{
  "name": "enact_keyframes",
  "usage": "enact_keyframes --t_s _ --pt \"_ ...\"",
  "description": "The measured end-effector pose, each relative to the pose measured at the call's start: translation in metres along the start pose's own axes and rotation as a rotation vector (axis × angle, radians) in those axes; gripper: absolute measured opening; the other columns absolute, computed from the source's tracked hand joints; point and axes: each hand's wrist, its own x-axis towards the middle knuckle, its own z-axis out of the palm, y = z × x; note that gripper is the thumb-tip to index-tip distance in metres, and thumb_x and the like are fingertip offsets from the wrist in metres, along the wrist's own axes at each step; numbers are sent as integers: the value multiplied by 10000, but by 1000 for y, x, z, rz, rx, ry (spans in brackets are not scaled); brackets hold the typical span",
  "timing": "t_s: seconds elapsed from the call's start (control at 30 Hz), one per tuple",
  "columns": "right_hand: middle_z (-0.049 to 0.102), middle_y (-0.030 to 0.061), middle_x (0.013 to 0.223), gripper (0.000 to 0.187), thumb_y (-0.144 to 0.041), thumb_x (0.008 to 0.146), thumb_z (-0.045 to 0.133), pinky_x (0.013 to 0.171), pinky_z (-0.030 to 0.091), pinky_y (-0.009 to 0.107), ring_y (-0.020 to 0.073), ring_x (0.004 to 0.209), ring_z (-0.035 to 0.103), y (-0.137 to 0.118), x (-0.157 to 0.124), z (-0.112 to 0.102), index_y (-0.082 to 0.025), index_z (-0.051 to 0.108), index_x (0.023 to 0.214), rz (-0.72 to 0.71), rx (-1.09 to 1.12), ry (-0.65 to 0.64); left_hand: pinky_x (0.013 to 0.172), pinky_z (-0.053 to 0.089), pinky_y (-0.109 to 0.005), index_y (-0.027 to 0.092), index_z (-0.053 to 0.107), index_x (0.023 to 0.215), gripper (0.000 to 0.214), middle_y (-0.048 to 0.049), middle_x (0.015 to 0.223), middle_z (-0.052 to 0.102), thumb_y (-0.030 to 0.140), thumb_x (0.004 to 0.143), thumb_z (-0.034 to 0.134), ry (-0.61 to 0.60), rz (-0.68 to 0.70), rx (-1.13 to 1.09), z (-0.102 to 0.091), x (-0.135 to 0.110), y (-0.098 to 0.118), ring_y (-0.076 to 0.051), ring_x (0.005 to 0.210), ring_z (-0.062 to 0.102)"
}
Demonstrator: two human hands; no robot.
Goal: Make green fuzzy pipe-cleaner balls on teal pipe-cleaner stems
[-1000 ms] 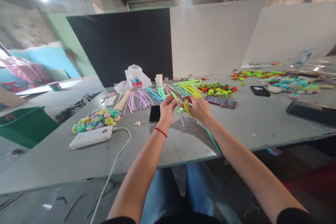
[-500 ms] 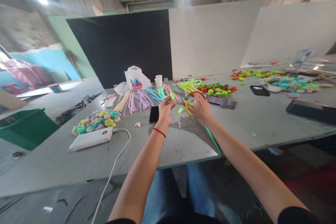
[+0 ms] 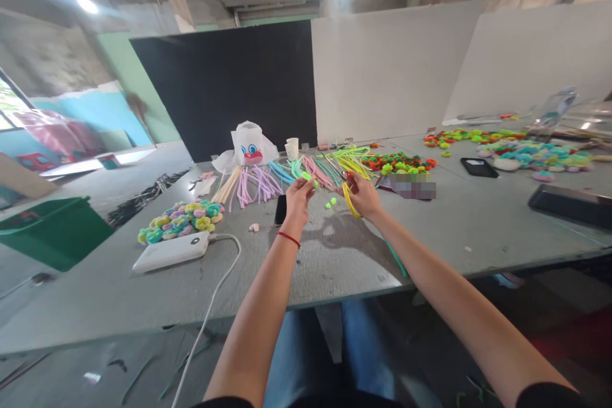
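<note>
My left hand (image 3: 299, 197) is raised above the grey table (image 3: 335, 255), its fingers pinched on a short neon green fuzzy piece (image 3: 308, 177). My right hand (image 3: 363, 194) is closed on scissors with red and yellow handles (image 3: 349, 194). A small cut green piece (image 3: 329, 204) lies on the table between the hands. A black phone (image 3: 280, 209) lies just left of my left hand.
Bundles of coloured fuzzy stems (image 3: 287, 175) lie behind the hands. A heap of pastel pompom flowers (image 3: 184, 217), a white power bank (image 3: 171, 251) with cable, a white bag (image 3: 248, 143) and a green bin (image 3: 52, 229) are left. Orange-green pompoms (image 3: 399, 162) and a tablet (image 3: 568, 204) are right.
Both hands have moved a little farther out and up. A green piece has been snipped off and dropped to the table. The scissors have turned so their handles hide more in my right hand.
</note>
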Motion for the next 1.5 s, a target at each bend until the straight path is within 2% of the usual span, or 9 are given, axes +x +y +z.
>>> enact_keyframes --t_s 0.1,0.17,0.43,0.53,0.67,0.87,1.0,1.23,1.5 --pt "565 -11 722 408 -517 684 636 588 403 263 154 640 532 -2 1 6 -171 554 884 31 309 -224 586 410 -195 166 515 632 321 43 586 589 182 528 818 30 19 64 0 1 -3 -71 561 570" --pt "558 -20 730 401 -487 643 694 611 422 259 143 658 537 -4 -1 8 -174 536 837 42 415 -326 571 396 -200 163 506 611 333 41 562 580 190 519 825 50 36 106 0 1 -4 -74 543 563" --pt "543 -31 678 332 -347 577 776 622 416 246 112 625 522 -7 -7 7 -155 552 729 143 656 -528 573 399 -214 175 464 656 448 65 563 538 313 490 856 65 85 183 0 0 -12 -72 523 543" --pt "560 -23 678 330 -338 557 774 628 430 249 119 629 540 -8 -8 7 -158 567 740 160 689 -521 579 404 -215 171 489 677 442 60 579 546 362 496 844 34 82 218 0 -1 -14 -72 528 537" --pt "572 -21 668 308 -308 545 748 579 409 235 111 592 528 -9 -7 5 -164 574 756 191 718 -481 576 396 -207 158 511 583 395 52 539 519 435 560 791 -56 70 297 -1 -3 -12 -65 514 511" --pt "567 -23 653 276 -299 543 719 597 405 246 122 614 535 -10 -6 -1 -170 574 739 202 737 -428 509 354 -211 145 588 586 364 -9 550 588 479 616 731 -105 -2 466 -8 1 -7 -103 510 559" --pt "556 -26 684 325 -320 530 747 633 424 261 125 639 540 -9 -5 0 -169 566 755 213 728 -396 448 295 -214 144 569 512 359 6 449 511 444 675 679 -111 -13 568 -11 5 -7 -81 410 456" --pt "543 -15 742 349 -364 560 731 646 434 266 123 660 532 -8 -2 4 -168 550 786 224 688 -279 423 259 -217 150 546 470 398 30 388 417 450 719 624 -254 53 650 -7 3 -10 -72 383 367" --pt "580 -1 729 315 -359 570 694 656 430 269 138 673 539 -16 -5 1 -164 573 786 148 664 -274 436 259 -222 173 438 439 459 45 390 370 495 718 609 -391 151 685 -4 -4 -9 -66 397 344"
